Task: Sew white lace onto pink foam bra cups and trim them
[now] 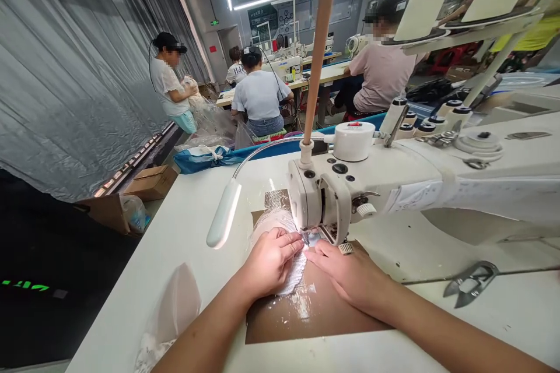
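Observation:
A piece of white lace fabric, rounded at its lower edge, lies under the needle area of a white sewing machine. My left hand is closed on its upper part, thumb and fingers pressed together just left of the presser foot. From the other side my right hand reaches in, its fingertips drawn together at the fabric's right edge close to the foot. Beneath both hands is a brown plate with shiny clear tape on it. The fingers partly hide the fabric at the needle.
A lamp on a bendy neck hangs left of the machine head. Thread snips lie at right on the white table. Sheer cup-shaped fabric sits at left. Thread cones stand behind; several people work beyond.

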`<state>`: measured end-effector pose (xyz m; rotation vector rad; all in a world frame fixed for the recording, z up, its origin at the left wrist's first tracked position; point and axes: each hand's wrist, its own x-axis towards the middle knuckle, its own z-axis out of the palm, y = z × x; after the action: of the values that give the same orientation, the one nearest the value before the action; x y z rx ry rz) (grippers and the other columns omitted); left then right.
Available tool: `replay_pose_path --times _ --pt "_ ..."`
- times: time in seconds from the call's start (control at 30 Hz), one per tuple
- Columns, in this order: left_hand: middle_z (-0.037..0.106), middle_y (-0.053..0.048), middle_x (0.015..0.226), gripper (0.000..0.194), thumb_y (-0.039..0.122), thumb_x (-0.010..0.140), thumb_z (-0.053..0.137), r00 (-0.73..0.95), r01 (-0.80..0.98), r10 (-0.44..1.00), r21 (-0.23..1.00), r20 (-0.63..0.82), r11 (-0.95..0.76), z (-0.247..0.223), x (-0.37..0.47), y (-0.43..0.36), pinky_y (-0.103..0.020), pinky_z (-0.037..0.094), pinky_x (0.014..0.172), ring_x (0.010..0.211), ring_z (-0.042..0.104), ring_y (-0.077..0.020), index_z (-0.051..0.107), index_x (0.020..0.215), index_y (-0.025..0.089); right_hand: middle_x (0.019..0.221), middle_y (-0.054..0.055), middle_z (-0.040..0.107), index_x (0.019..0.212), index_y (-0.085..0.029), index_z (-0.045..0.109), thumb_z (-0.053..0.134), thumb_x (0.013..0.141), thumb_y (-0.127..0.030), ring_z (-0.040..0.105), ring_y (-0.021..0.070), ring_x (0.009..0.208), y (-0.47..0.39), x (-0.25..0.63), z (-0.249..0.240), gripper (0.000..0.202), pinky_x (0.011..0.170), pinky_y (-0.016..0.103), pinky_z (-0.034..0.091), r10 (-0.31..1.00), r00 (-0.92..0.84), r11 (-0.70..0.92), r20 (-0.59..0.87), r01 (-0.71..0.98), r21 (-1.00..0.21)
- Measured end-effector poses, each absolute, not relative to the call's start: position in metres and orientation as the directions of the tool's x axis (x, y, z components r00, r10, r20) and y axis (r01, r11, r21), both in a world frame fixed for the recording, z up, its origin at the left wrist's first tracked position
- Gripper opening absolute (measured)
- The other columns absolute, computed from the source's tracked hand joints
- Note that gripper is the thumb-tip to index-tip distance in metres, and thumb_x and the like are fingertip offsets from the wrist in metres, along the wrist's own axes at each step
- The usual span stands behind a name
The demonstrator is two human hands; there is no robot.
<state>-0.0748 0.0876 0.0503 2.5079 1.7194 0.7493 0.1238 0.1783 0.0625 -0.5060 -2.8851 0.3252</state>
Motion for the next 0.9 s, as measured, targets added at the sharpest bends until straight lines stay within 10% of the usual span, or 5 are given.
replay_pose_path --times 0.9 --pt "0.050 -0.014 0.137 0.043 0.034 0.092 0.041 -0.320 0.938 0.932 0.195 0.168 0.287 0.101 -0.111 -0.003 -0.047 0.039 0.104 0.126 0.045 -0.0300 0.048 0.130 0.015 0.101 0.007 0.061 0.112 -0.021 0.064 0.030 0.092 -0.023 0.056 0.0134 0.085 0.184 0.126 0.039 0.040 0.075 0.026 0.048 0.346 -0.892 0.934 0.289 0.298 -0.199"
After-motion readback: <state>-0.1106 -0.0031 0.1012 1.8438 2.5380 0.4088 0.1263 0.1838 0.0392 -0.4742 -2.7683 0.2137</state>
